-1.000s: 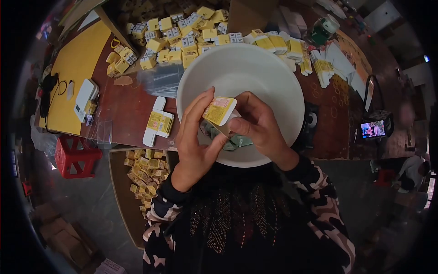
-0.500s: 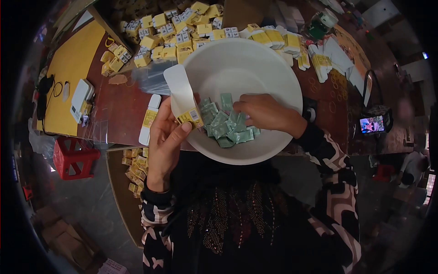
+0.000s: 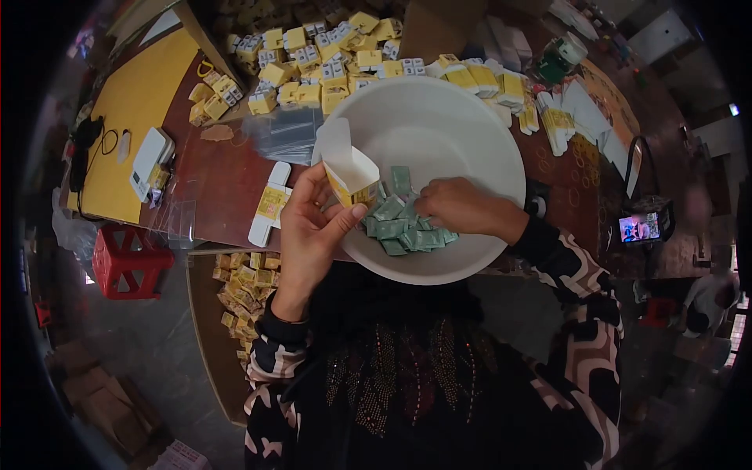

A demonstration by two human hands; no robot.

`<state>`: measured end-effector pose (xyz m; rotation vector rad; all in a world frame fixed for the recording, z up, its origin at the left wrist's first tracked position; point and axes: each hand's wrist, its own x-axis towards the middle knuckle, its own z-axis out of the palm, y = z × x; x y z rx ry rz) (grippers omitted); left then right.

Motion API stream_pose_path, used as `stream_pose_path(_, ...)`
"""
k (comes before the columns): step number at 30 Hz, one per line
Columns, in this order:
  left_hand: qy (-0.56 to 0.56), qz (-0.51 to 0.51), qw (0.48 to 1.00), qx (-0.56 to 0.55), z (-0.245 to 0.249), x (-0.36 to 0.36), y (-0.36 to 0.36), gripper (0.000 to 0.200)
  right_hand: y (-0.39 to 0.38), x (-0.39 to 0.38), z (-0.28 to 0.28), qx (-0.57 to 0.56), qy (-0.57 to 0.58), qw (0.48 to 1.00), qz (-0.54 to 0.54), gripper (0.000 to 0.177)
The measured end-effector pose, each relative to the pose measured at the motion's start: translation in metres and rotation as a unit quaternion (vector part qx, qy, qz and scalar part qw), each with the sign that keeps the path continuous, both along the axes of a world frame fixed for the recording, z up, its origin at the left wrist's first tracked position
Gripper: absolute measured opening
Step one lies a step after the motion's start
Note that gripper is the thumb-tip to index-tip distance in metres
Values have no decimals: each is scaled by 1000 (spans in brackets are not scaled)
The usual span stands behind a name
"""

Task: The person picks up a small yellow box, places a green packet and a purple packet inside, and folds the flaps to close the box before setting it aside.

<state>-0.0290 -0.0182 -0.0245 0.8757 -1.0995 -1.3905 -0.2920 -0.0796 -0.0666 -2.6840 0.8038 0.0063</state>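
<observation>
While an open carton [image 3: 354, 188] is grasped between the thumb and fingers of the left hand [image 3: 316, 223] at the nine o'clock rim of the white basin [image 3: 478, 149], green sachets [image 3: 389, 208] are touched inside the basin by the right hand [image 3: 458, 205]. The carton is tilted, its mouth turned upward and its white flap raised. The right hand's fingers are bent and drawn together; whether a sachet is gripped cannot be told, the fingertips being hidden. The sachets are heaped from the basin's centre toward six o'clock. Taking the basin as the dial, a flattened carton [image 3: 269, 205] is seen on the counter [image 3: 211, 184] at nine o'clock, and clear plastic sheets [image 3: 283, 135] are laid at ten. Yellow-and-white boxes [image 3: 333, 69] are piled at eleven o'clock, and stacked flat cartons [image 3: 509, 90] are placed at one. Below the counter's edge, small yellow boxes [image 3: 247, 286] are contained in a cardboard box [image 3: 205, 333] at eight o'clock, beside which a red stool [image 3: 129, 262] is shown.
</observation>
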Motion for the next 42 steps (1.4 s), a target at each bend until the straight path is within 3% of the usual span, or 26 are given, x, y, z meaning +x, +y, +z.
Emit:
stream_pose_path(3,-13,10,1000,-7,-3,-3,2,62,-7,-2,20,54,62,997,-8,19)
stream_pose_path(5,-17,23,1000,-14,-6,-5,2,62,-9,-5,42,73,-121,984,-106,17)
stream_pose_path(6,-44,27,999,-18,-7,-6,2,62,-5,-4,56,73,-119,985,-103,17)
stream_pose_path(8,-74,27,997,-22,-9,-7,4,62,8,0,81,252,-329,875,-250,9)
stream_pose_path(9,-96,32,995,-25,-9,-10,4,61,12,1,83,252,-331,873,-253,9)
stream_pose_path(11,-119,28,992,-29,-8,-15,5,60,17,2,85,278,-430,816,-268,7)
stream_pose_path(15,-135,49,989,-33,-5,-21,5,58,15,2,77,216,-437,834,-258,10)
stream_pose_path(17,-137,55,988,-37,-6,-20,5,58,13,-3,73,262,-437,821,-259,13)
stream_pose_path(21,-173,42,983,-35,-4,-24,5,57,13,0,77,233,-494,804,-233,13)
stream_pose_path(23,-193,28,980,-46,-1,-28,6,57,19,9,80,259,-562,743,-256,11)
stream_pose_path(27,-158,22,986,-54,-2,-40,9,56,28,33,84,171,-578,755,-261,14)
stream_pose_path(29,-147,29,987,-54,-3,-40,10,56,29,36,84,98,-517,811,-257,16)
stream_pose_path(30,-144,30,988,-54,-2,-39,10,57,30,36,87,99,-516,811,-257,16)
stream_pose_path(32,-141,30,988,-53,-2,-39,12,57,32,36,96,80,-408,862,-290,16)
stream_pose_path(36,-141,21,989,-48,-1,-40,14,58,29,37,99,60,-382,874,-293,14)
stream_pose_path(42,-166,16,981,-96,4,-41,16,60,23,44,85,-34,-380,900,-213,13)
